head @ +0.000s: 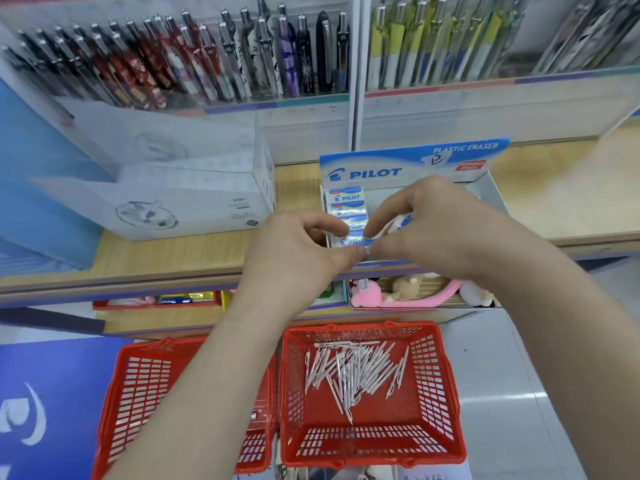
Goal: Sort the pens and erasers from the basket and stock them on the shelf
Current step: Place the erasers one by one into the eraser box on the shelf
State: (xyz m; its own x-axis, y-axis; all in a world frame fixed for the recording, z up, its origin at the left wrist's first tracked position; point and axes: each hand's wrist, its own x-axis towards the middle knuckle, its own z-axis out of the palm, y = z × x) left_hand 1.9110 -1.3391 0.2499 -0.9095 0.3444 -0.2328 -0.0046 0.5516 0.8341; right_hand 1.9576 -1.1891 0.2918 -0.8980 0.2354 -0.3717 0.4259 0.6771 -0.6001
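Pinching, seemingly, one eraser [350, 241]: both hands [301, 252] [441, 230]

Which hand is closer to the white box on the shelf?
Left. The left hand is right of the white box; the right hand is farther right, over the eraser display.

"PILOT" and "PLASTIC ERASER" on blue display card [412, 161], "PILOT" on topmost eraser sleeve [346, 197]
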